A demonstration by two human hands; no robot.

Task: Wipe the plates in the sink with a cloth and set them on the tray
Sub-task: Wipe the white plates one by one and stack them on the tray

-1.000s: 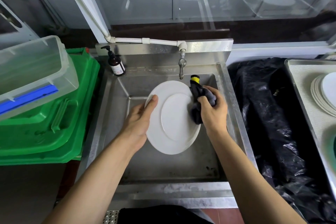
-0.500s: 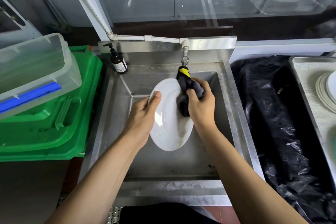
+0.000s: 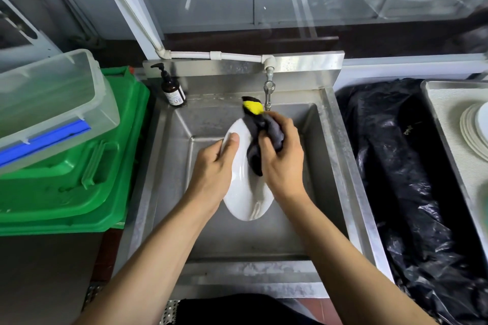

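Over the steel sink (image 3: 327,166) I hold a white plate (image 3: 244,200) tilted steeply on edge. My left hand (image 3: 211,169) grips its left rim, thumb on the face. My right hand (image 3: 284,161) grips a dark grey cloth (image 3: 254,155) with a yellow corner and presses it against the plate's face. At the far right a steel tray (image 3: 446,145) carries a stack of white plates (image 3: 472,132). The sink bottom around the held plate looks bare.
A tap (image 3: 268,92) hangs just behind the cloth. A brown pump bottle (image 3: 172,91) stands on the sink's back left corner. Green crates (image 3: 74,166) with a clear plastic box (image 3: 50,105) on top sit left. A black bag (image 3: 404,179) lies between sink and tray.
The plate has turned from nearly face-on to steeply on edge. My right hand with the cloth has moved left, across the plate's face toward my left hand.
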